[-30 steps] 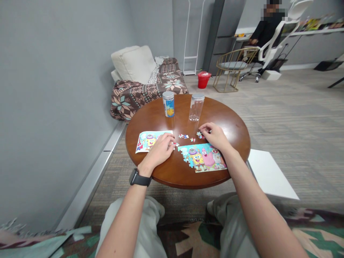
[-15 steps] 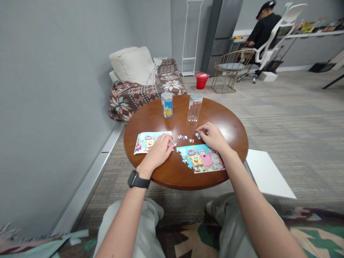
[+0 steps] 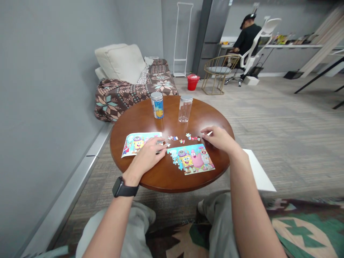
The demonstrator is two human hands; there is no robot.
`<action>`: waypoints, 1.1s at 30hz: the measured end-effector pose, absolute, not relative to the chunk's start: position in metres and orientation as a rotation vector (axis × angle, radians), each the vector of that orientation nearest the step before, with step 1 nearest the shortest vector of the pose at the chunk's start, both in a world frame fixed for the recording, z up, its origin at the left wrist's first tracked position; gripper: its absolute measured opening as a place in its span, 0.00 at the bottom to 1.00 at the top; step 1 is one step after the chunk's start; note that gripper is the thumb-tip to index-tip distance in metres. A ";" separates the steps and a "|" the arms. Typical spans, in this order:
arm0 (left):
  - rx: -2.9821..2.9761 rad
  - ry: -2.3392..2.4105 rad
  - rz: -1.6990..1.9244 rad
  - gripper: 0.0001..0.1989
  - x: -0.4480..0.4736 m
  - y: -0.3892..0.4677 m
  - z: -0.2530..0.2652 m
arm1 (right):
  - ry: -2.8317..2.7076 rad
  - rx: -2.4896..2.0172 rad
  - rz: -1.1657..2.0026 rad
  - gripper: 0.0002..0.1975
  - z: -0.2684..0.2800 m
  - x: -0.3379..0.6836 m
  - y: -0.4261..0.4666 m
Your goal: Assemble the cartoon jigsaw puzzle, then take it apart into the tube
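Observation:
My left hand (image 3: 150,152), a dark watch at its wrist, rests over the right side of a printed picture sheet (image 3: 128,143). Its fingers are spread, with a small loose puzzle piece (image 3: 168,145) at the tips. To the right lies a partly assembled cartoon jigsaw puzzle (image 3: 197,159) with an uneven left edge. My right hand (image 3: 220,139) is just above the puzzle's upper right corner, thumb and fingertips drawn together; a white sliver shows between them, too small to name. Several loose puzzle pieces (image 3: 193,138) lie between the hands, above the puzzle.
On the round wooden table (image 3: 134,122) stand a blue-labelled jar (image 3: 158,107) and a clear jar (image 3: 185,109), both with silver lids. Behind are a draped sofa (image 3: 115,95), a red bin (image 3: 192,82) and a wire chair (image 3: 219,70). A person (image 3: 247,37) sits farther back.
My right hand has moved right, away from the loose pieces, uncovering some of them. My left fingers have spread beside the small piece. The camera view has turned somewhat to the right.

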State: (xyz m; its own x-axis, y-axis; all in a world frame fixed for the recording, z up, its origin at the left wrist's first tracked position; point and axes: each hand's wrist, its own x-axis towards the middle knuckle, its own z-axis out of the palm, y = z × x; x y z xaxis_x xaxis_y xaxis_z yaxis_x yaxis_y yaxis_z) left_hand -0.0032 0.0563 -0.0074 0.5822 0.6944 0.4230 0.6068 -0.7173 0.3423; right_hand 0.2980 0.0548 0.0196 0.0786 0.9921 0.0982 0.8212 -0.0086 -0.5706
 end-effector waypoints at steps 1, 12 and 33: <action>2.667 1.087 0.794 0.11 -0.003 0.056 -0.007 | -1.807 -1.849 0.423 0.10 0.020 0.297 0.055; 2.629 1.124 0.775 0.13 0.000 0.053 -0.003 | -1.987 -1.695 0.301 0.05 0.000 0.273 0.063; 2.641 1.109 0.919 0.06 0.001 0.048 0.004 | -1.611 -1.446 0.587 0.12 0.022 0.281 0.055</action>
State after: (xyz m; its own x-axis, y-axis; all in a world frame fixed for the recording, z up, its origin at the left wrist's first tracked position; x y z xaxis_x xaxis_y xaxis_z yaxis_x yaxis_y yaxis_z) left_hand 0.0011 0.0475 0.0044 0.5437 0.6851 0.4848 0.6038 -0.7205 0.3411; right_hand 0.2811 0.0552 0.0224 0.0518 0.9561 0.2886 0.5468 0.2146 -0.8093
